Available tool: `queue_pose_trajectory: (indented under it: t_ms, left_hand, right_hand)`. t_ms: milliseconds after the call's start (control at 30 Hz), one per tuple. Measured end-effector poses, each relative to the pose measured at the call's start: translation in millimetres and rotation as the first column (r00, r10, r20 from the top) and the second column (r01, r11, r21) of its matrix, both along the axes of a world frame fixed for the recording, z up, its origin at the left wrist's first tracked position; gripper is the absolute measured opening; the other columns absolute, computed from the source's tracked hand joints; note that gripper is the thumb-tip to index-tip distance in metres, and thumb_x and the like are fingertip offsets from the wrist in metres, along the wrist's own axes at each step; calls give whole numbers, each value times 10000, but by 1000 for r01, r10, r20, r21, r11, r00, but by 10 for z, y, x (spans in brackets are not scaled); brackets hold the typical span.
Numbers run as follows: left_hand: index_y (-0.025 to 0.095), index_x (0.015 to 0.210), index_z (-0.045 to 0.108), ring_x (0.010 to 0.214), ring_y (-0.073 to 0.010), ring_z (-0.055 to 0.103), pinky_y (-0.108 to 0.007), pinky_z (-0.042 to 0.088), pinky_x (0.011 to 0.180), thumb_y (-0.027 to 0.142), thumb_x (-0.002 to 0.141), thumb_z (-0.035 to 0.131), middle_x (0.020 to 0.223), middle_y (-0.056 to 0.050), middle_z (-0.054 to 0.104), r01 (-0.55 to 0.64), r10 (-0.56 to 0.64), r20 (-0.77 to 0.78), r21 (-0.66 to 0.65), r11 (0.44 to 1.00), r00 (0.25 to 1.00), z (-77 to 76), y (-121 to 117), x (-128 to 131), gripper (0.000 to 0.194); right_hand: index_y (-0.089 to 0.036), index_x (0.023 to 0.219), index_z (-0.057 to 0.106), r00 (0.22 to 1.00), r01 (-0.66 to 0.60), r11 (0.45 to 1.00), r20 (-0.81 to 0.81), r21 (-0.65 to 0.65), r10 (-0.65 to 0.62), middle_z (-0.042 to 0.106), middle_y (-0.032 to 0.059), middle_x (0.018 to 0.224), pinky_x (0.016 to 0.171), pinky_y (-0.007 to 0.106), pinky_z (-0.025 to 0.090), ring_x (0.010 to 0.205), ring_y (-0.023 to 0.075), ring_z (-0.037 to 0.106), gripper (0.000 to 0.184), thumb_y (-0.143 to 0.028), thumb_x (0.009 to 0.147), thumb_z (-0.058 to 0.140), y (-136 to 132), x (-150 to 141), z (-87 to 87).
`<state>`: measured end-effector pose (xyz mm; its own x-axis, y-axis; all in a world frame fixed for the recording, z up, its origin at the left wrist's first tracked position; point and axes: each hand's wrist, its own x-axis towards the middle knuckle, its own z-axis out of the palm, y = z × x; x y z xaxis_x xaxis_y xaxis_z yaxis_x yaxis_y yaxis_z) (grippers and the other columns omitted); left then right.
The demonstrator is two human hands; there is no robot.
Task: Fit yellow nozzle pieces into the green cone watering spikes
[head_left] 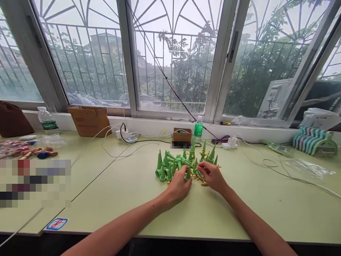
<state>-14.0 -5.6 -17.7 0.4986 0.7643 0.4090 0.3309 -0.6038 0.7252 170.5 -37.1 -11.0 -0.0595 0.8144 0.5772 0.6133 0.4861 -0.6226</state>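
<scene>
A heap of green cone-shaped plant watering spikes (163, 175) covers the middle of the table, some upright and some lying on their sides. Small yellow valve pieces (204, 184) lie among them and at the near right of the heap. My left hand (179, 185) is closed around one green watering spike (188, 172), its pointed end upward. Close beside it, my right hand (213, 177) has thumb and forefinger pinched together at the right side of the heap. What sits between those fingertips is too small to make out.
Behind the heap stand a small brown box (182, 135) and a green-labelled bottle (198, 128). White cables (130, 155) and a power strip (229, 145) lie along the window wall. A cardboard box (89, 121) is back left; green-blue plastic hangers (315, 142) are far right.
</scene>
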Motion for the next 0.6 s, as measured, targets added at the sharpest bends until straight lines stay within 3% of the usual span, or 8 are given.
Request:
queue_pose_trajectory:
  t_ms: [300, 600]
  left_hand:
    - [190, 799, 504, 512, -108, 419, -233, 294, 508, 202, 812, 527, 646, 34, 498, 10, -10, 2, 28, 1000, 1000, 3, 11, 0, 29]
    - [175, 835, 508, 496, -84, 428, -231, 310, 490, 276, 851, 524, 758, 8, 558, 16, -14, 50, -35, 999, 999, -17, 39, 17, 104]
  right_hand:
    - [-191, 784, 558, 999, 46, 999, 25, -9, -46, 488, -21, 602, 484, 224, 339, 508, 115, 420, 347, -460, 958, 423, 16, 8, -15]
    - [-184, 829, 589, 1000, 23, 1000, -5, -6, -23, 556, 7, 680, 500, 236, 363, 519, 118, 439, 315, -454, 939, 468, 6, -9, 6]
